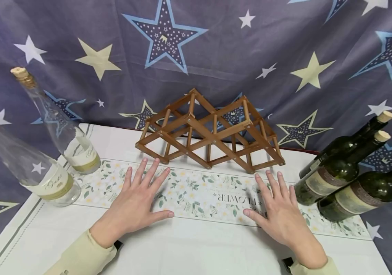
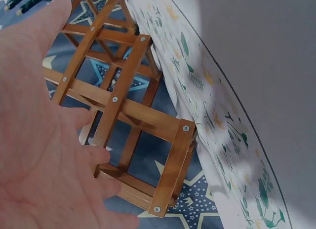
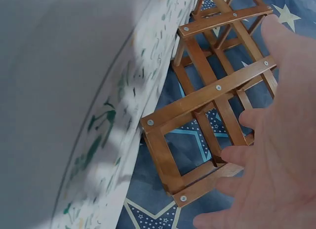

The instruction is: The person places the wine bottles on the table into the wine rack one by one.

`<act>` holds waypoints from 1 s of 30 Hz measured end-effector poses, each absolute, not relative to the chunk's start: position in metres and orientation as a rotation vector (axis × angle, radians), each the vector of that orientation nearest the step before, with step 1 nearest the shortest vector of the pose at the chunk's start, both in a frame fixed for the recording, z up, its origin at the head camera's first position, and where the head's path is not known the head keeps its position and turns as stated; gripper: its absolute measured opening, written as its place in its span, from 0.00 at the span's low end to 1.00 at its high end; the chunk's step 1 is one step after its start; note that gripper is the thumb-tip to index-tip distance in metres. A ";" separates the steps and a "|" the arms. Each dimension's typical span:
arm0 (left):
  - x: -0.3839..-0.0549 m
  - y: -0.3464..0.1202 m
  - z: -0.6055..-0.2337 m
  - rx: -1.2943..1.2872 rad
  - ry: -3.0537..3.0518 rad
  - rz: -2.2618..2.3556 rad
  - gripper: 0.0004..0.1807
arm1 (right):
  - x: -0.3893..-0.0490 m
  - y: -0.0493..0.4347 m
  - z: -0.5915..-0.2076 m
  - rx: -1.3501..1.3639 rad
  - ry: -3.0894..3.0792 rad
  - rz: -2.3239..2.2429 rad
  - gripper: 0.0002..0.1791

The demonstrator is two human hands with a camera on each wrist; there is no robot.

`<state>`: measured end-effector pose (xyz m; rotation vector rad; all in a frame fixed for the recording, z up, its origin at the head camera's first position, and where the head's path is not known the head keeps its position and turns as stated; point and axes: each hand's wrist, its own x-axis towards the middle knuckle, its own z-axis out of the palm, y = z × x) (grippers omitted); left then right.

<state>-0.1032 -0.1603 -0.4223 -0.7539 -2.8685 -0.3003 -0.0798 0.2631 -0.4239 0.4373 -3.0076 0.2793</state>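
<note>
A brown wooden wine rack (image 1: 214,141) with a lattice of crossed slats stands at the back middle of the table. My left hand (image 1: 134,204) is spread flat in front of the rack's left end, fingers straight and apart, holding nothing. On the other side, my right hand (image 1: 279,212) lies likewise with its fingers spread, in front of the rack's right end and just left of the dark bottles. Both wrist views show the rack (image 2: 123,108) beyond the palm. Whether either palm presses on the cloth is hard to tell.
Two clear corked bottles with cream and gold labels, one nearer (image 1: 53,183) and one behind (image 1: 82,152), stand at the left. Three dark green wine bottles (image 1: 333,177) crowd the right edge. A floral runner (image 1: 196,194) crosses the white tablecloth (image 1: 189,248); a starry curtain (image 1: 216,46) hangs behind.
</note>
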 end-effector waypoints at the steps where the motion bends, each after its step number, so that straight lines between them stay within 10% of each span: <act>1: -0.103 -0.160 -0.422 -0.755 -2.867 -0.301 0.65 | -0.079 0.263 -0.423 0.439 -3.000 0.282 0.57; 30: -0.105 -0.160 -0.418 -0.797 -2.782 -0.319 0.63 | -0.069 0.283 -0.383 0.455 -2.798 0.323 0.58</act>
